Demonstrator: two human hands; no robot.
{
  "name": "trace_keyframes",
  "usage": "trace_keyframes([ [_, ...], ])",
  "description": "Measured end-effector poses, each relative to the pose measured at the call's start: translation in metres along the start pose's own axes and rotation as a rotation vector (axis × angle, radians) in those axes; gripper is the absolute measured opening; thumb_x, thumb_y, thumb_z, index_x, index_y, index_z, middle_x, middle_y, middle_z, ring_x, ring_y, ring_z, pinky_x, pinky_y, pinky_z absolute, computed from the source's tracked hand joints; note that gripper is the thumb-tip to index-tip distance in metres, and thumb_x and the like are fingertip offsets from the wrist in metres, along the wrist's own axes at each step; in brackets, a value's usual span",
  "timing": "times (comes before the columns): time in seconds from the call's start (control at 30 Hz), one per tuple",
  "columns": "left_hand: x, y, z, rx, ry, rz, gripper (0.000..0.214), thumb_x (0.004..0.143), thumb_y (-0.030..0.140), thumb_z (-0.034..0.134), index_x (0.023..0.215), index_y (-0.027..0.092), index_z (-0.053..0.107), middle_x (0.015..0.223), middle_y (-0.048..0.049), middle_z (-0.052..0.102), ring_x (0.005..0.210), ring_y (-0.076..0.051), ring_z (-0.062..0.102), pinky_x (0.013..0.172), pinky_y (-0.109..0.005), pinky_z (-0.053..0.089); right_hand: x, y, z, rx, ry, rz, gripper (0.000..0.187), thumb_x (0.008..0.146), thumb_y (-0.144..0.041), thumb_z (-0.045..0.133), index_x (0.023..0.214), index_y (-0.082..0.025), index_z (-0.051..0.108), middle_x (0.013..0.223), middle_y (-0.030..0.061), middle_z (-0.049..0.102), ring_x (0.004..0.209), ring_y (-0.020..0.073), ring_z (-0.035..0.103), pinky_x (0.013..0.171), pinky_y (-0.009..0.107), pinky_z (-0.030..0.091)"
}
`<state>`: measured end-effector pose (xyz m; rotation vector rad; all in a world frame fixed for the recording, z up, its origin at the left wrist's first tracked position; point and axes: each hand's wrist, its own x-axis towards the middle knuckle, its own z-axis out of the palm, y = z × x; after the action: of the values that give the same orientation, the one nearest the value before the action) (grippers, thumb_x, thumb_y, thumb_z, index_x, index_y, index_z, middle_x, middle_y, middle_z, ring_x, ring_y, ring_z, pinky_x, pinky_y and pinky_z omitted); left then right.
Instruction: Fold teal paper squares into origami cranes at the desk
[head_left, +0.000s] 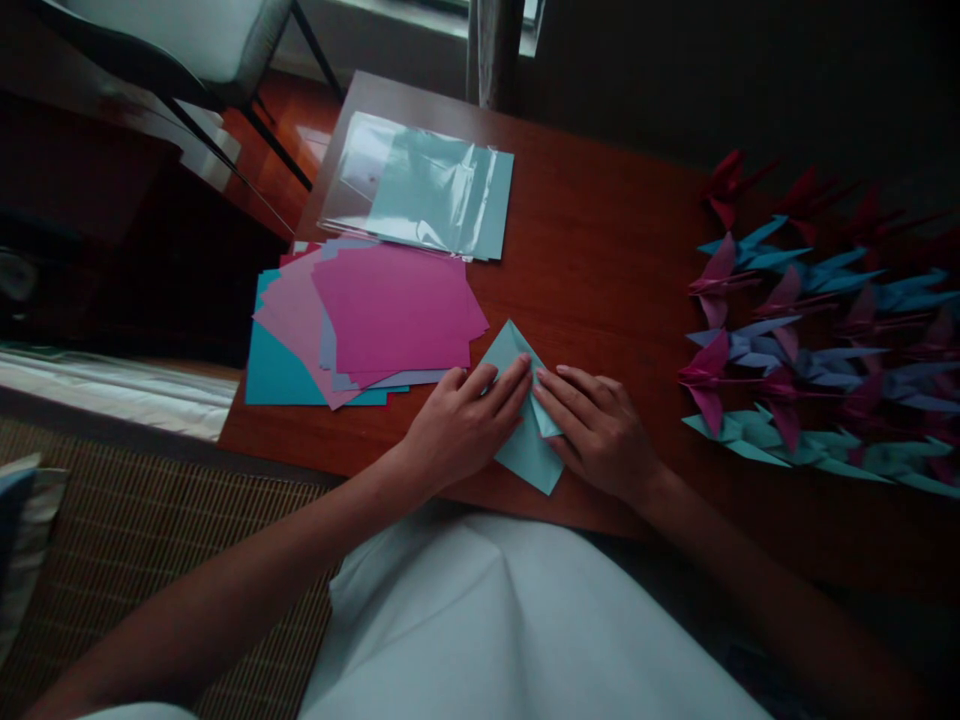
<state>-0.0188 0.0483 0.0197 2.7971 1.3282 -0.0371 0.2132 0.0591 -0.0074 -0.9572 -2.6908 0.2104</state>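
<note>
A pale mint-green origami paper (529,455), partly folded to a diamond shape, lies on the table close to my body. My left hand (469,420) rests over its left side, with the fingers stretched out and the fingertips pressing near the centre crease. From the other side my right hand (600,425) lies flat on the right flap, fingers extended toward the same crease. The fingertips of both hands almost meet. Part of the paper is hidden beneath the hands.
Fanned sheets of coloured paper (397,310) lie to the left. Behind them is a clear plastic sleeve (349,185) with mint sheets (427,190). Rows of folded paper cranes (757,345) stand at the right of the wooden table (600,250). A chair (217,45) stands beyond the far left corner.
</note>
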Motion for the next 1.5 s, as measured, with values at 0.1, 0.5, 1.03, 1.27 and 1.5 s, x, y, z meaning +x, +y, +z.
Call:
trace_keyframes([
  [0.1,0.000,0.000,0.001,-0.003,0.005,0.006,0.046,0.105,0.025,0.037,0.148,0.013,0.048,0.160,-0.0080,0.043,0.110,-0.026,0.055,0.079,-0.042,0.049,-0.002,0.001,-0.002,0.126,0.056,-0.020,0.053,0.100,-0.044,0.051,0.142,-0.013,0.053,0.146,0.0187,0.058,0.134,0.0340,0.053,0.105,0.052,0.045],
  [0.5,0.000,0.001,0.001,-0.012,0.013,-0.011,0.045,0.105,0.024,0.037,0.147,0.012,0.048,0.160,-0.0082,0.043,0.110,-0.025,0.056,0.078,-0.042,0.050,0.056,0.022,-0.009,0.360,0.082,0.449,0.008,0.092,-0.026,0.065,0.095,-0.021,0.069,0.090,0.0058,0.070,0.083,0.0215,0.066,0.076,0.034,0.050],
  [1.03,-0.001,0.001,0.002,-0.005,0.009,-0.013,0.044,0.105,0.024,0.038,0.147,0.014,0.049,0.160,-0.0087,0.042,0.111,-0.025,0.056,0.078,-0.041,0.050,0.096,0.035,-0.001,0.248,-0.004,0.503,0.014,0.085,-0.032,0.074,0.084,-0.022,0.064,0.084,0.0024,0.067,0.084,0.0215,0.060,0.072,0.032,0.039],
  [1.27,0.000,0.003,0.000,-0.047,-0.015,-0.033,0.044,0.104,0.025,0.040,0.147,0.017,0.049,0.161,-0.0078,0.040,0.113,-0.026,0.055,0.078,-0.043,0.050,0.128,0.039,0.009,0.148,0.007,0.507,0.021,0.088,-0.038,0.071,0.080,-0.022,0.062,0.087,0.0055,0.068,0.086,0.0241,0.058,0.070,0.034,0.038],
  [1.5,0.000,0.005,-0.002,-0.043,-0.029,-0.054,0.045,0.105,0.024,0.037,0.147,0.017,0.048,0.162,-0.0075,0.039,0.116,-0.027,0.054,0.079,-0.043,0.049,0.122,0.049,0.008,0.259,0.038,0.447,0.022,0.090,-0.039,0.069,0.081,-0.021,0.062,0.085,0.0046,0.067,0.081,0.0217,0.058,0.071,0.033,0.040],
])
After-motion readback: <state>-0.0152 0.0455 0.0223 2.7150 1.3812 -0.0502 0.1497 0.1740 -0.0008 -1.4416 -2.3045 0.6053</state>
